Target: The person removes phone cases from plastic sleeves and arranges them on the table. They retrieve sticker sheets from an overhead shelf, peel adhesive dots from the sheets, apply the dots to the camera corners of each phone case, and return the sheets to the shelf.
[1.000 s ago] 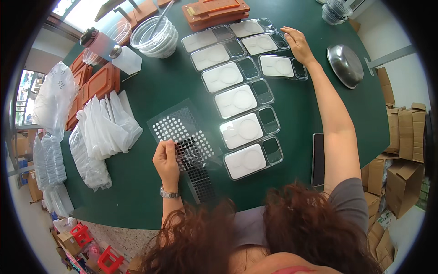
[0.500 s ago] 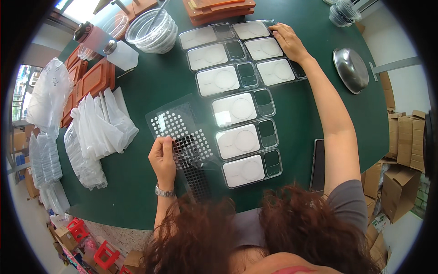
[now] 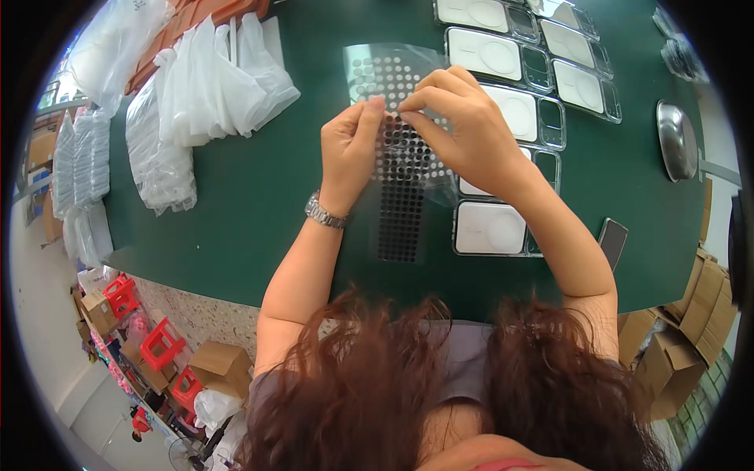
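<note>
The clear plastic sticker sheet studded with small round black dots [image 3: 399, 169] lies flat on the dark green table [image 3: 236, 212], near its front edge and just left of a column of clear phone cases with white backing cards [image 3: 491, 228], and both of our hands meet over its upper half. Our left hand [image 3: 349, 153], a metal watch [image 3: 325, 213] on its wrist, presses fingertips down on the sheet to pin it, while our right hand [image 3: 463, 125] pinches thumb and forefinger together at the sheet's surface; we cannot tell whether a dot is already between them. To do this well, we judge we should keep the left hand firm so the film does not lift, and peel one dot slowly from its edge so it does not curl or stick to its neighbours. Working down in size: on the table's left, crumpled heaps of thin white plastic bags [image 3: 196, 102]; beyond the edge there, stacks of clear wrapped packs [image 3: 78, 157]; brown cardboard boxes [image 3: 707, 306] at the lower right; red plastic stools [image 3: 161, 349] on the floor at lower left; a round steel lid [image 3: 677, 140] at the right; a dark phone-shaped slab [image 3: 612, 240] by the right forearm.
</note>
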### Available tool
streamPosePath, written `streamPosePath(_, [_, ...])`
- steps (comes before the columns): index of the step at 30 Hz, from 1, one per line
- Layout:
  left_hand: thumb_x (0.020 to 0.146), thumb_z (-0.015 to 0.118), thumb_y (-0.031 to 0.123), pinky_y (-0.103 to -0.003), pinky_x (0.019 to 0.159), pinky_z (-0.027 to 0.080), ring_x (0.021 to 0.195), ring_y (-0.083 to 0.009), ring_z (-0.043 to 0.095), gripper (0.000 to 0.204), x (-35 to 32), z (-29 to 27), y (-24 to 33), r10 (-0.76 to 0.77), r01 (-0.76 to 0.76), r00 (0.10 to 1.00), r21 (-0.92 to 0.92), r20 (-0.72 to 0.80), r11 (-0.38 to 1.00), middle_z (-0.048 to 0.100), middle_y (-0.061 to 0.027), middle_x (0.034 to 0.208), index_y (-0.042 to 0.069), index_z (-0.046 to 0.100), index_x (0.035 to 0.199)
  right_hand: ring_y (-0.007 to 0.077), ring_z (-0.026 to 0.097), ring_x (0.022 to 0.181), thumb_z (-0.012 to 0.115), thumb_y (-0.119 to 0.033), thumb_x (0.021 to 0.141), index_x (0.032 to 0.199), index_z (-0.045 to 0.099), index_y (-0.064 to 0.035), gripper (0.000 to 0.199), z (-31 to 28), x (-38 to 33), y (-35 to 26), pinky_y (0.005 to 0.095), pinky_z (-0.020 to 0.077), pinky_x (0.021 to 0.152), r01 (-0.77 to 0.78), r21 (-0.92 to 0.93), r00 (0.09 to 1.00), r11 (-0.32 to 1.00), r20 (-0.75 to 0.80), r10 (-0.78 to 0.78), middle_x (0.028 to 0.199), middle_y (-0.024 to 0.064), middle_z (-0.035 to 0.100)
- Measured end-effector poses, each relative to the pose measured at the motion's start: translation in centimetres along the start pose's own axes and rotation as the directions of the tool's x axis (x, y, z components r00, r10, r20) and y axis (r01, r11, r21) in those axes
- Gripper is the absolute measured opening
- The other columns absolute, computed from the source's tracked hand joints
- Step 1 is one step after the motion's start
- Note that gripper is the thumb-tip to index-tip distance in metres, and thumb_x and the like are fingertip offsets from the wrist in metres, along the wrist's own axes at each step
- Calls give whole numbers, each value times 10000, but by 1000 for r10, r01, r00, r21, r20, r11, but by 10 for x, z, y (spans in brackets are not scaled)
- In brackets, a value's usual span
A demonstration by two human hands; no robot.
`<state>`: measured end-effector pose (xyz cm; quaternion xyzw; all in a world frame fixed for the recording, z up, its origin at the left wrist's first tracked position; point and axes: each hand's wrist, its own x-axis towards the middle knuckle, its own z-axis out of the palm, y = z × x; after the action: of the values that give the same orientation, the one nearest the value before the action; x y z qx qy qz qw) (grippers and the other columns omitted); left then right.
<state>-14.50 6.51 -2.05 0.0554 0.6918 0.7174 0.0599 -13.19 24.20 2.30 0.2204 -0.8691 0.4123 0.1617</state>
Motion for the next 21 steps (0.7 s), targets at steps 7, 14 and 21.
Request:
streamPosePath(7, [1000,593,223,-224,516,339,588,-38,427,363,-3,1,5,60,-58,998,87,-15,994,513,12,618,-11,596,723,300,534,806,635,-64,783,752,616,-55,38,19,1,-10,402,453,682,36,-147,999,988,-26,-40,802,72,578])
streamPosePath(14, [991,597,180,-262,513,326,589,-65,382,333,-5,-7,-5,106,-95,993,201,-46,975,498,-19,617,-41,578,742,315,522,775,656,-21,776,794,568,-18,90,25,5,-18,418,444,708,27,-247,998,969,60,-13,781,114,535])
streamPosePath(21, [992,590,172,-251,506,322,561,-58,403,316,-5,-3,3,1,10,998,198,-55,980,501,-12,614,-38,618,758,166,558,787,612,-80,911,929,625,-3,80,-44,49,64,293,460,723,-114,-50,991,992,-80,110,867,54,619])
